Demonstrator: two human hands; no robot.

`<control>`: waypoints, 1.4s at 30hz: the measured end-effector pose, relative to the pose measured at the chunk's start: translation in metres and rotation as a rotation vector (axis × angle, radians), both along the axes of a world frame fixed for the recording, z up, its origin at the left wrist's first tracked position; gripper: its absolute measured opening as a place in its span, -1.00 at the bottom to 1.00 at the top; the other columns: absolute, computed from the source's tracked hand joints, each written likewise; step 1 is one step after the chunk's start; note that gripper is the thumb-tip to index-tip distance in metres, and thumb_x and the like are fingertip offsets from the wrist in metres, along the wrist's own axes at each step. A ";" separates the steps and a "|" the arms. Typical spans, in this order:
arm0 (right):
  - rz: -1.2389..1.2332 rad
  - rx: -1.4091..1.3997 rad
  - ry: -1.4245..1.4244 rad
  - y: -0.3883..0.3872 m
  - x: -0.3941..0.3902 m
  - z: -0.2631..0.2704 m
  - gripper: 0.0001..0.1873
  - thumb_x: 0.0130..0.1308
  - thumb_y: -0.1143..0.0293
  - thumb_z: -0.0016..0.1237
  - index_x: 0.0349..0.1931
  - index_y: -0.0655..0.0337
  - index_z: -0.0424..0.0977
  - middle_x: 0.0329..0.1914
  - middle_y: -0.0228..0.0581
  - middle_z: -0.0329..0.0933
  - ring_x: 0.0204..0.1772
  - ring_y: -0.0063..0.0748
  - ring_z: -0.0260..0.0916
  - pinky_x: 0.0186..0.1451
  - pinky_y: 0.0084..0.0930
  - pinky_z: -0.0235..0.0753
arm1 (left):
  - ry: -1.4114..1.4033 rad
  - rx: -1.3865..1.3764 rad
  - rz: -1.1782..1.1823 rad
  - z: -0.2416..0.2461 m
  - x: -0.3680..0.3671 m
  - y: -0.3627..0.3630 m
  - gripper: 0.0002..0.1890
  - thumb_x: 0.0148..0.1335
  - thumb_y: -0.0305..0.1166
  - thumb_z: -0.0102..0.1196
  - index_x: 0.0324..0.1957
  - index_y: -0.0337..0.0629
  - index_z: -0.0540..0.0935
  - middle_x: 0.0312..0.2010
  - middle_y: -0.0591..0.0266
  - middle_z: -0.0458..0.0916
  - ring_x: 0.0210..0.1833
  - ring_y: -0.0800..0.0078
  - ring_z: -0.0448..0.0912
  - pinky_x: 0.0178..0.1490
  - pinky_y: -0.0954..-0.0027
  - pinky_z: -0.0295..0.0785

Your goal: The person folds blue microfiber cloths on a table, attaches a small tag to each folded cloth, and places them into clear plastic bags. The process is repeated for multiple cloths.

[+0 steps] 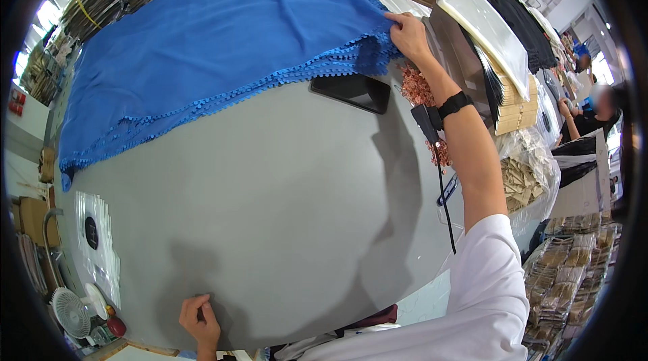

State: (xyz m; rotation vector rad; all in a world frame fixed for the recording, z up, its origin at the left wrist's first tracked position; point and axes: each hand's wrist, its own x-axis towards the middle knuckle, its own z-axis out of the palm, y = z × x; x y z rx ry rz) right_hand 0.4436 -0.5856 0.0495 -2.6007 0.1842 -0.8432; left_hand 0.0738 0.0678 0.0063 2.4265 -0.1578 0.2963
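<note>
Blue fabric (217,37) with a scalloped trim lies in layers over the far part of the grey table (253,199). At the right end of the pile my right hand (409,37) pinches the cloth's edge between thumb and fingers. My left hand (199,318) hovers low, by the table's near edge, its fingers loosely curled and nothing visible in them. A black smartphone (352,94) rests partly against the trim, just nearer to me than the cloth. On my right wrist is a black strap with a small device and a cable.
Copper-coloured small clips (417,86) lie under my right forearm, near blue-handled thread snips (447,190). Clear plastic bags (98,244) lie at left beside a white fan (73,310). Cardboard sheets and bags (493,47) crowd the right side. Another person (590,120) works beyond.
</note>
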 end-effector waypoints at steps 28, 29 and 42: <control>0.567 0.145 -0.495 0.213 -0.295 0.130 -0.57 -0.06 0.83 0.22 -0.16 0.21 0.75 -0.18 -0.21 0.74 -0.23 -0.29 0.70 -0.24 -0.48 0.65 | -0.167 -0.579 -0.654 0.176 0.145 -0.251 -0.75 0.34 -0.25 0.37 -0.10 -0.22 0.81 -0.16 0.20 0.78 -0.03 0.34 0.64 0.10 0.32 0.50; 0.537 0.170 -0.487 0.216 -0.299 0.123 -0.56 -0.06 0.85 0.21 -0.15 0.22 0.75 -0.15 -0.21 0.74 -0.20 -0.30 0.71 -0.22 -0.49 0.65 | -0.094 -0.581 -0.647 0.171 0.142 -0.247 -0.75 0.35 -0.24 0.37 -0.12 -0.23 0.82 -0.21 0.25 0.78 -0.11 0.42 0.62 0.02 0.37 0.49; 0.625 0.529 -0.250 0.243 -0.296 0.107 -0.61 0.15 0.79 0.18 -0.04 0.22 0.73 -0.17 -0.15 0.76 -0.21 -0.41 0.70 -0.14 -0.52 0.65 | -0.010 -0.814 -0.661 0.152 0.128 -0.235 -0.74 0.34 -0.23 0.39 -0.11 -0.22 0.81 -0.25 0.26 0.76 -0.27 0.54 0.59 -0.13 0.42 0.50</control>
